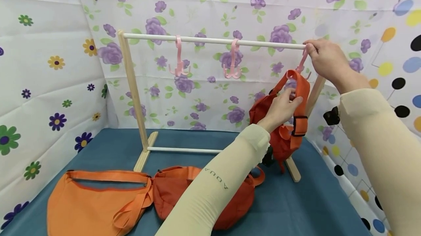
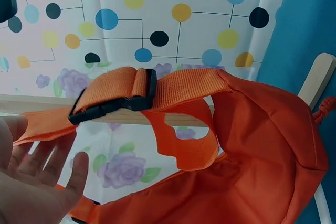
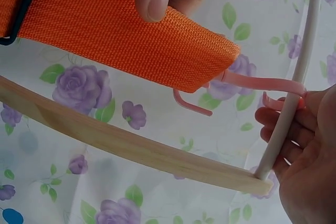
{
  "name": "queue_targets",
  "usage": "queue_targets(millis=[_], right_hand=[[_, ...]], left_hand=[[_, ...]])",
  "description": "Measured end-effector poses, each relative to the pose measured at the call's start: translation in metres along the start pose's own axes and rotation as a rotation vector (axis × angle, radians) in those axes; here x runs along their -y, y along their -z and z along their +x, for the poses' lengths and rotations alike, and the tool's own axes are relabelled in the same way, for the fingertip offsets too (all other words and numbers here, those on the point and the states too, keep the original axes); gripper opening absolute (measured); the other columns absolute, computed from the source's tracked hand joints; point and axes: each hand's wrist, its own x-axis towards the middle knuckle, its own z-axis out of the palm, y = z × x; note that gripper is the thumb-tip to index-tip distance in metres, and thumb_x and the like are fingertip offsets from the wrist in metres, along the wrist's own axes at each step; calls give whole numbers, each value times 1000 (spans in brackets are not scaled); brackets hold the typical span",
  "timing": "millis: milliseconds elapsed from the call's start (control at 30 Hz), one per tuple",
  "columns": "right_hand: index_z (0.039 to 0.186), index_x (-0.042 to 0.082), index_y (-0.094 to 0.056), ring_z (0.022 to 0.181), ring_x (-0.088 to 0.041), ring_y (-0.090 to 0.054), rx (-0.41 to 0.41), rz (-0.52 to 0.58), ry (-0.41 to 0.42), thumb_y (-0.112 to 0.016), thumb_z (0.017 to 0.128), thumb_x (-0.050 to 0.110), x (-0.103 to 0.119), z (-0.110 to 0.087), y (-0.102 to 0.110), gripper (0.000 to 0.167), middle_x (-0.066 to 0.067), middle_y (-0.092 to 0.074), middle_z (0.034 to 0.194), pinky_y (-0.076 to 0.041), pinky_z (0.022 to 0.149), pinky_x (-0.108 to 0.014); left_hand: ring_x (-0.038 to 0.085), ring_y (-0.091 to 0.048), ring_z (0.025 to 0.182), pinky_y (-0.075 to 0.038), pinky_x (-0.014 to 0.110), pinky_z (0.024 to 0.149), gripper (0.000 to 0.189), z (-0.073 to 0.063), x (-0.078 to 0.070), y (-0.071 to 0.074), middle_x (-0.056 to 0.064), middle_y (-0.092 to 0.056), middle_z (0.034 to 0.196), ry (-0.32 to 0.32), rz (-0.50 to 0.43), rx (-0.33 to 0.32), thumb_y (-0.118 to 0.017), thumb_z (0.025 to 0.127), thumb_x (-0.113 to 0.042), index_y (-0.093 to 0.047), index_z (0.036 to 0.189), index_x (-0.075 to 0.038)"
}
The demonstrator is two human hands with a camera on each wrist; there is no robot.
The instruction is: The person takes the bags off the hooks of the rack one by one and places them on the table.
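An orange-red waist bag (image 1: 261, 110) hangs at the rack's right end, its webbing strap (image 1: 303, 93) looped over a pink multi-arm hook (image 3: 257, 83). My left hand (image 1: 281, 108) holds that strap, thumb on one face and fingers behind it. A black buckle (image 2: 113, 103) sits on the strap just beyond these fingers in the left wrist view. Higher up, my right hand (image 1: 329, 60) grips the right end of the white top rod (image 1: 210, 40). In the right wrist view its fingers curl behind the rod, with the thumb against the hook's top.
Two more pink hooks, a left one (image 1: 179, 59) and a middle one (image 1: 232, 60), hang from the rod. On the blue tabletop (image 1: 296, 210) lie an orange bag (image 1: 88, 203) and a red-orange bag (image 1: 236, 206), partly behind my left sleeve. Wooden posts (image 1: 133, 86) support the rack before patterned cloth.
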Motion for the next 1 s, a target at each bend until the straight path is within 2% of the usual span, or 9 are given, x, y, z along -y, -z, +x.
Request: queue_targets(millis=[300, 467, 667, 867, 1000], right_hand=[[152, -4, -47, 126, -51, -43, 9, 4, -19, -26, 115, 31, 1, -1, 2, 54, -33, -44, 150, -32, 109, -70], [152, -4, -47, 125, -51, -43, 1, 4, -21, -26, 115, 31, 1, 0, 3, 55, -34, -44, 150, -32, 108, -69], [152, -3, -47, 131, -53, -42, 0, 15, -33, -27, 115, 31, 0, 2, 4, 54, -33, -44, 151, -29, 113, -70], [150, -5, -49, 132, -52, -42, 4, 34, -28, -27, 115, 32, 0, 2, 3, 55, -33, -43, 152, -30, 112, -69], [148, -5, -50, 133, -52, -42, 6, 33, -15, -27, 115, 31, 1, 1, 2, 55, -34, -44, 151, -30, 111, -68]], left_hand=[[4, -63, 92, -52, 17, 79, 26, 2, -3, -1, -5, -68, 116, -25, 24, -35, -56, 110, -31, -61, 131, -18], [4, -63, 90, -52, 15, 77, 27, 4, -8, 0, -3, -68, 114, -58, 20, -37, -55, 110, -28, -59, 135, -17], [4, -63, 87, -52, 14, 74, 30, 8, -15, 2, -3, -67, 112, -80, 40, -47, -56, 110, -25, -56, 139, -16], [5, -63, 92, -52, 14, 77, 31, 11, -17, 5, -2, -67, 115, -96, 63, -67, -57, 109, -25, -58, 139, -15], [8, -64, 98, -51, 15, 80, 35, 17, -20, 10, 0, -68, 120, -104, 88, -109, -58, 109, -25, -58, 142, -13]])
